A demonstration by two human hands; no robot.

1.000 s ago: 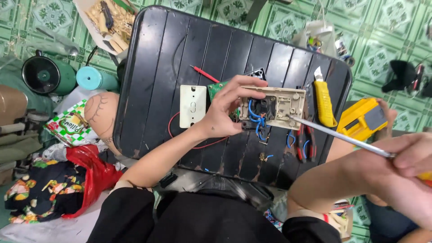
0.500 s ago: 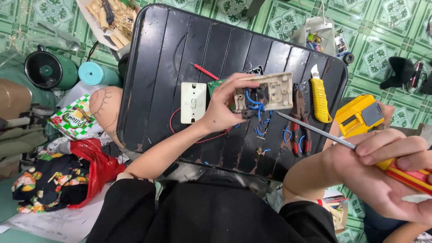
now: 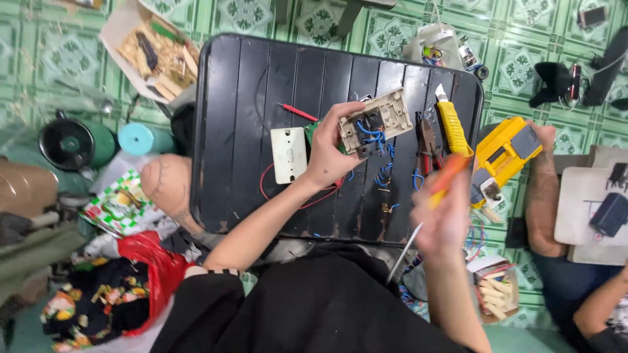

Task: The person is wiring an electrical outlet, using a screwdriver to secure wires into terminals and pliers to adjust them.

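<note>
Green patterned floor tiles (image 3: 523,65) surround a black, ribbed plastic tabletop (image 3: 261,98) with rounded corners and lengthwise grooves. One left hand (image 3: 327,153) is curled around a beige rectangular switch housing (image 3: 379,121), held tilted just above the tabletop, its open back showing short blue wires (image 3: 373,139). One right hand (image 3: 445,219), blurred, is closed around one screwdriver (image 3: 432,196) with an orange handle above the fist and a thin metal shaft slanting down below it; the hand sits near the tabletop's front right edge, apart from the housing. Flat on the tabletop lie one white rectangular switch plate (image 3: 288,154) just left of the left hand, one slim red probe (image 3: 297,112), one loop of red wire (image 3: 268,189), one pair of dark-handled pliers (image 3: 428,140) and one yellow utility knife (image 3: 453,127). Off the right edge sits one boxy yellow meter (image 3: 507,153). At far left stand one turquoise cylinder (image 3: 137,138) and one crumpled red plastic bag (image 3: 157,274).
</note>
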